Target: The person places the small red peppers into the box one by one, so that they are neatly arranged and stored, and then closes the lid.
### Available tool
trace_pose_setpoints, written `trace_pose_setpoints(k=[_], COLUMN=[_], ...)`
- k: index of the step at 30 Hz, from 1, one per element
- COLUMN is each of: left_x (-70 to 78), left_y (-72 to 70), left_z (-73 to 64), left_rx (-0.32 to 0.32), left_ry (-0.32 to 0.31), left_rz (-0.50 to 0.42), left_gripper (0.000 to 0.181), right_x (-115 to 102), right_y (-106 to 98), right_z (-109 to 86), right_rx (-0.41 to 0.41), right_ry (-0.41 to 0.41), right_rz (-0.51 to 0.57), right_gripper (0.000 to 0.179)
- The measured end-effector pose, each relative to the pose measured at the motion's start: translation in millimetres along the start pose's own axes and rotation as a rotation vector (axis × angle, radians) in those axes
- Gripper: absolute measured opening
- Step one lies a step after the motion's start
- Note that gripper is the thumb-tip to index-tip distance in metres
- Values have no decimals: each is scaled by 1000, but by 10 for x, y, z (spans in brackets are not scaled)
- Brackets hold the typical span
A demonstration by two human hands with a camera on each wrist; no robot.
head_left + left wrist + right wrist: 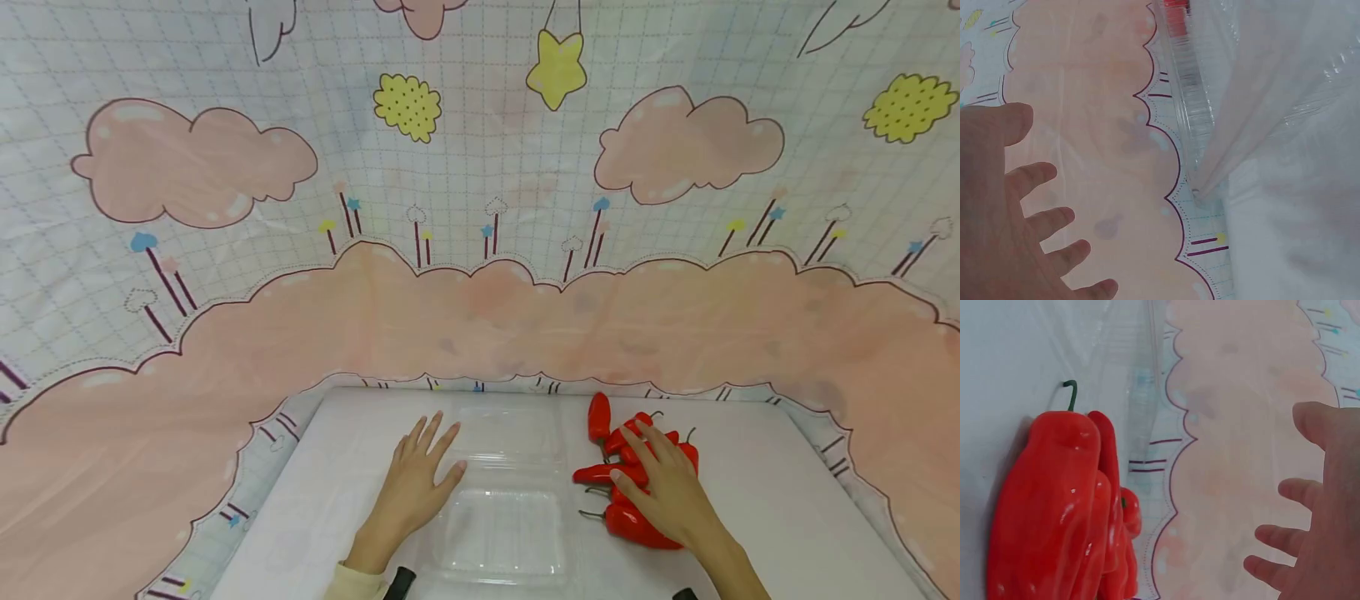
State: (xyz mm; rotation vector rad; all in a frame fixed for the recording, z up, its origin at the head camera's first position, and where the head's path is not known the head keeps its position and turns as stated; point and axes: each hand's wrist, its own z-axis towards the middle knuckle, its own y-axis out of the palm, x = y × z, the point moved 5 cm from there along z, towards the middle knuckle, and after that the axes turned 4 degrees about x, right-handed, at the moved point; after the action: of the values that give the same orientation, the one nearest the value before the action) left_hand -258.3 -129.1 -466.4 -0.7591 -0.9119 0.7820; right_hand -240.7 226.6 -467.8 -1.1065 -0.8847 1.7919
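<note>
Several red peppers lie in a heap on the right half of the white table, most with thin green stems. Over them hovers my right hand, fingers spread and holding nothing; it hides part of the heap. A clear plastic box with its lid folded back lies open left of the peppers. My left hand is beside the box's left edge, fingers spread, holding nothing. In the right wrist view a large pepper fills the lower left, apart from the right hand.
The white table ends at the back against a patterned cloth with pink clouds and stars. Dark wrist straps show at the lower edge of the head view.
</note>
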Motion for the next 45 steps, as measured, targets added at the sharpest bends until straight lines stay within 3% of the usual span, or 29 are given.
trace_pose_setpoints(k=[15, 22, 29, 45], left_x=[-134, -176, -188, -190], left_y=[42, 106, 174, 219], left_z=[-149, -234, -329, -446], left_rx=[97, 55, 27, -14], left_ry=[-13, -45, -52, -72], left_rz=[-32, -65, -79, -83], left_gripper=[54, 56, 56, 52], right_x=[172, 262, 311, 372], right_y=[16, 25, 84, 197], right_z=[-94, -159, -205, -328], right_rx=[-18, -62, -147, -172], right_ry=[49, 128, 226, 247], right_rz=[145, 245, 273, 258], right_gripper=[72, 66, 68, 65])
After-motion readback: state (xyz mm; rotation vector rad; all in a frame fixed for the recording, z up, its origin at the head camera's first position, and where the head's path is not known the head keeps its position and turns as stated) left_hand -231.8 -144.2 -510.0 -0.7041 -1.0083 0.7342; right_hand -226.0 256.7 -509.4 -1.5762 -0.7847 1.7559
